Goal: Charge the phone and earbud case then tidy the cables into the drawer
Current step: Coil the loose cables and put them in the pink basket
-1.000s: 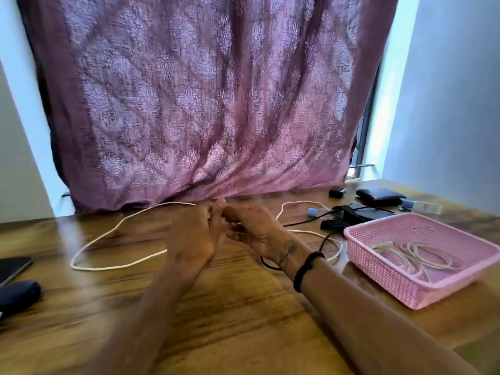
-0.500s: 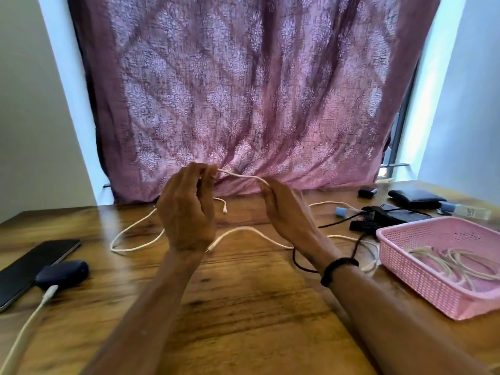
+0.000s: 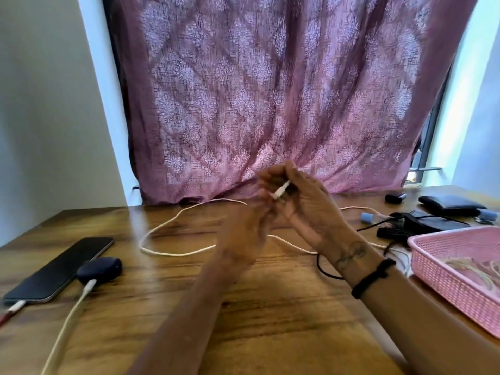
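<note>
White braided charging cable (image 3: 173,253) loops across the wooden desk (image 3: 270,307); right hand (image 3: 305,209) pinches its plug, blurred left hand (image 3: 243,236) unclear.

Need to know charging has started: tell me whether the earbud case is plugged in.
Plugged in: a white cable runs into the near end of the earbud case.

Both forearms are bare, no sleeves; the right wrist wears a black band (image 3: 372,277) (a dark tattoo (image 3: 350,254) sits just beyond it).
</note>
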Demonstrator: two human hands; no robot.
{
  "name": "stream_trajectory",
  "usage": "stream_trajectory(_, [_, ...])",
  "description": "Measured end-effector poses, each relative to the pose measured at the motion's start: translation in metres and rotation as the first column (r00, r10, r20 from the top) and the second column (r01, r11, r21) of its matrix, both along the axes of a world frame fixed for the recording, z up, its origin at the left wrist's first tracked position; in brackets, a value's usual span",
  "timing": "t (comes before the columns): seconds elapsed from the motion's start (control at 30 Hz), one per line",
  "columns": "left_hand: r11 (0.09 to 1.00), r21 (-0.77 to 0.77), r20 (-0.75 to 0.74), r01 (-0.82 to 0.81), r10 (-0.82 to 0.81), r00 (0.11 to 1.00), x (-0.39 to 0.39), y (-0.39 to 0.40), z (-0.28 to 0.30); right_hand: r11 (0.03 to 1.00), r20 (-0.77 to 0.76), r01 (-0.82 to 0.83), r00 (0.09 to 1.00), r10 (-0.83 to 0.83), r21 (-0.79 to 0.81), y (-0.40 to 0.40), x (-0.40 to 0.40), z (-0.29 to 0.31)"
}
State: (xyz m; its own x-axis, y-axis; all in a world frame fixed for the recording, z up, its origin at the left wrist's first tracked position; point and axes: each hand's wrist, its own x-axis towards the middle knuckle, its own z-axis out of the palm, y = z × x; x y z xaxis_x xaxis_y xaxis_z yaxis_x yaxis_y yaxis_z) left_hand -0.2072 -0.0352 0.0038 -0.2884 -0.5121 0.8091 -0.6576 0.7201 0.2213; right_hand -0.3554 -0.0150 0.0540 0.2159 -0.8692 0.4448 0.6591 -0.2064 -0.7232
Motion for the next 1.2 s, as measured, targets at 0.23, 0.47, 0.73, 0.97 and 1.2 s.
stream_trajectory(0.23, [0.945,-0.196,-0.011,-0.260,0.263,0.965,-0.003,0.010,0.017,0.581,-0.523,0.440,0.258,-0.812,-0.685,-0.008,-0.018,-0.010])
stream_trajectory(0.47, [0.948,-0.166,-0.133,-0.273,0.253,0.958,0.014,0.008,0.024,0.929,-0.471,-0.170,0.823,0.318,0.329,0.020,0.012,0.000])
stream_trajectory(0.73, [1.000,0.022,0.119,0.013,-0.016,0.993,-0.006,0.005,-0.001,0.999,0.102,-0.004,0.995,-0.001,0.053,0.016,0.007,0.013])
stream_trajectory(0.97, [0.992,-0.122,0.103,0.045,-0.033,0.994,-0.002,0.004,0.016,0.613,-0.554,0.501,0.281,-0.783,-0.611,-0.005,-0.013,-0.009])
stream_trajectory(1.2, [0.988,-0.138,-0.045,-0.068,0.063,0.997,0.010,0.005,0.029,0.959,-0.602,-0.014,0.776,0.188,0.282,0.013,0.005,-0.007])
